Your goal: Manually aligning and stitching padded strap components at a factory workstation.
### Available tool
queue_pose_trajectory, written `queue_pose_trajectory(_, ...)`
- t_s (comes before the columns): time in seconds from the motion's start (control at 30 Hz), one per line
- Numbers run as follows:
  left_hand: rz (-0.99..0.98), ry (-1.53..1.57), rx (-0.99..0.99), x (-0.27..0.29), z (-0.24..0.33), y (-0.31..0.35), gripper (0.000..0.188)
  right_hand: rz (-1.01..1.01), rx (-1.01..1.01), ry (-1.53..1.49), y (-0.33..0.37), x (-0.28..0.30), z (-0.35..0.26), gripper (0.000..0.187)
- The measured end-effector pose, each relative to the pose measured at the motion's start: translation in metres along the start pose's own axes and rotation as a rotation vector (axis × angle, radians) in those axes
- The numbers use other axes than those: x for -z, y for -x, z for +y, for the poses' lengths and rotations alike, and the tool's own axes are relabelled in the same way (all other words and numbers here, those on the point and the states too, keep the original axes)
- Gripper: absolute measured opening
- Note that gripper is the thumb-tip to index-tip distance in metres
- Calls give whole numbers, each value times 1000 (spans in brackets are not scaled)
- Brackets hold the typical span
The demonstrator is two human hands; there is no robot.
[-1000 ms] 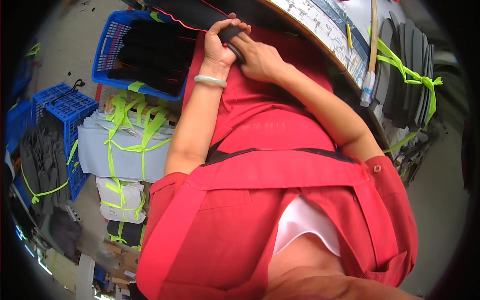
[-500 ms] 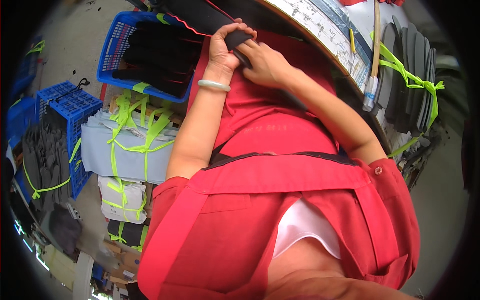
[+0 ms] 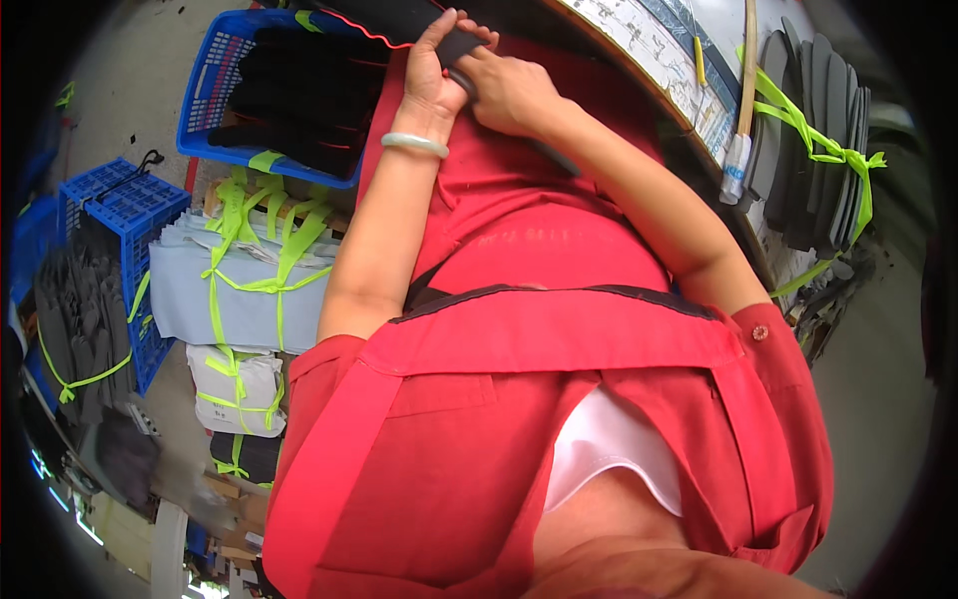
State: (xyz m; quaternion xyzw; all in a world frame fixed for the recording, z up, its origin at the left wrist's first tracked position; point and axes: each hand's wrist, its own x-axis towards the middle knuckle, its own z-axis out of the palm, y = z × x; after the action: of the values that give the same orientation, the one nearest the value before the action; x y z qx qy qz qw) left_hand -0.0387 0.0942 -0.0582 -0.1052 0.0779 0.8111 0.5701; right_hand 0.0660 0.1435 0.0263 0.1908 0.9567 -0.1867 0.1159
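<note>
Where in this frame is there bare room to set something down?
Mostly bare floor lies left of the blue basket, beyond the blue crate; more lies right of the right sleeve. Tied bundles crowd the space below the basket.

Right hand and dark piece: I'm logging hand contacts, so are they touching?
Touching. The head view shows the right hand with its fingers laid over the dark piece, no gap between.
</note>
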Motion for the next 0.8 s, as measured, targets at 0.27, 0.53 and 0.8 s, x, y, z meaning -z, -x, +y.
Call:
queue_pose_trajectory(0.27, 112, -62, 43, -8, -6, 10, 17, 92, -5, -99, 26, 2, -1, 46)
queue_pose_trajectory(0.53, 126, -134, 12, -19, -7, 15, 22, 35, 27, -118, 25, 3, 2, 48)
queue_pose_trajectory(0.8, 87, -92, 28, -12, 2, 6, 13, -7, 130, -61, 2, 1, 9, 44)
